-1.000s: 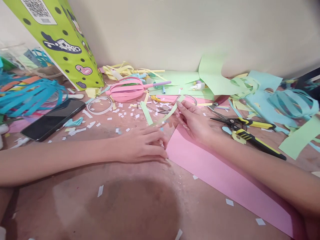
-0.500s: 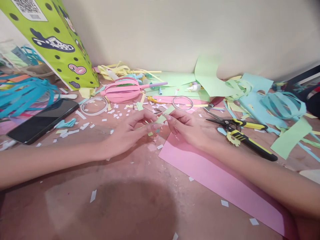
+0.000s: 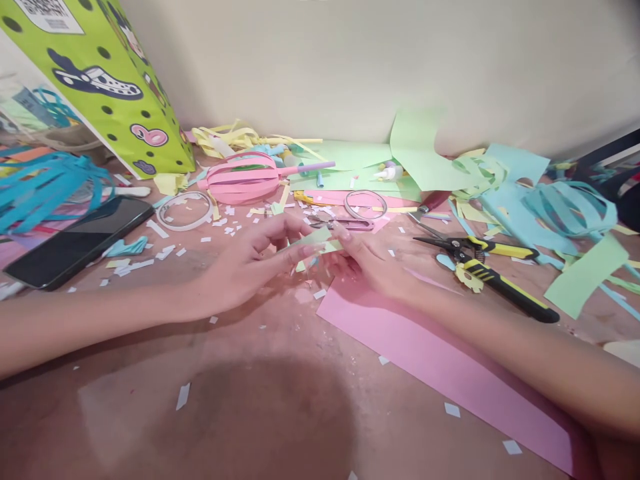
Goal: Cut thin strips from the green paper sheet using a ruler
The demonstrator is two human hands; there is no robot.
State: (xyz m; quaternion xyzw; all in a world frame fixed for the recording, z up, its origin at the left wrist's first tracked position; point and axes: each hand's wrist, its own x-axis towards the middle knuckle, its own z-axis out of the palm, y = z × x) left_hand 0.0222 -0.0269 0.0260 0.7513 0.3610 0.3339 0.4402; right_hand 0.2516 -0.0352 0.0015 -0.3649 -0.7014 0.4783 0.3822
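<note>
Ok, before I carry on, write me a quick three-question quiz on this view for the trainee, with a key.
1. What do the left hand and right hand hold between them?
2. True or false: the phone lies at the right edge of the view.
3. Which thing does the right forearm partly cover in this view? A) green bag B) pink sheet C) shears

Key:
1. A green paper strip.
2. False; the phone lies at the left.
3. B, the pink sheet.
</note>
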